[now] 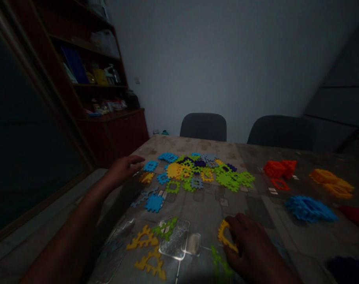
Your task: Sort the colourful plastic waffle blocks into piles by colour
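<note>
My right hand [246,242] is closed on a yellow interlocking puzzle piece [223,235] with a toothed edge and an opening in its middle, low over the near part of the table. A green toothed piece [217,262] lies just left of and below that hand. My left hand [123,170] is at the table's left side, fingers stretched out and apart with nothing visible in them. Nearest to its fingertips are a blue piece [150,165] and a small yellow piece [146,178]. Two yellow pieces, one a toothed half-frame [143,238], lie in front of me beside a green piece [166,228].
A mixed heap of toothed pieces [197,171] covers the table's middle. To the right sit sorted piles: orange-red [279,169], yellow [330,182], blue [309,209], red [356,215] and dark purple [349,268]. Two grey chairs, one here [203,126], stand behind; shelves [87,85] rise at left.
</note>
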Action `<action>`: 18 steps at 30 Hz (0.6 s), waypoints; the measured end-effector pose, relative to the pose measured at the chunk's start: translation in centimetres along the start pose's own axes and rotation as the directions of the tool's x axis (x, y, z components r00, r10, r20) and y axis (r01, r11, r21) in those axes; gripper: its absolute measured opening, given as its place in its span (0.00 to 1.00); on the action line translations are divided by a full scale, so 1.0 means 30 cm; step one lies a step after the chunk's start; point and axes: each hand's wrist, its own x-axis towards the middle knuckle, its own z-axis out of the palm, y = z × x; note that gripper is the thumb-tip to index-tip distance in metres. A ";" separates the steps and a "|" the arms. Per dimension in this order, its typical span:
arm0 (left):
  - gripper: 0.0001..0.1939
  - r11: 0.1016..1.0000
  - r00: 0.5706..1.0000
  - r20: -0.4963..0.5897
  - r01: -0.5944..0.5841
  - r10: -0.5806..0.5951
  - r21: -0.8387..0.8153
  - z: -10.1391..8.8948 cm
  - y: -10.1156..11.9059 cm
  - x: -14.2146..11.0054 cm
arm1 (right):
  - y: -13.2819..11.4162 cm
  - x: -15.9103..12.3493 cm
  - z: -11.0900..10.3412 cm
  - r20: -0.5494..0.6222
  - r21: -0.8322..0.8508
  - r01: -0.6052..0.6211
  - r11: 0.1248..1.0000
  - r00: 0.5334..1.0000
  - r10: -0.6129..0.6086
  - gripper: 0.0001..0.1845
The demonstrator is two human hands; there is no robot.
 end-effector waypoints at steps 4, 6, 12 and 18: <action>0.30 1.000 0.995 0.099 -0.008 0.008 -0.005 0.000 -0.012 -0.007 | 0.011 -0.002 0.002 0.010 0.033 0.013 0.999 1.000 -0.014 0.21; 0.29 1.000 0.994 0.112 -0.007 0.007 -0.002 0.005 -0.024 -0.007 | 0.019 -0.005 0.002 0.011 0.038 0.018 0.999 1.000 -0.019 0.20; 0.24 1.000 0.985 0.174 0.013 -0.013 0.004 0.025 -0.058 -0.012 | 0.039 -0.013 -0.001 0.011 0.030 0.033 0.999 0.999 -0.033 0.17; 0.19 0.991 0.919 0.376 -0.090 0.119 -0.095 0.027 0.017 -0.113 | 0.047 -0.019 -0.020 0.051 0.006 0.037 0.999 0.998 -0.037 0.13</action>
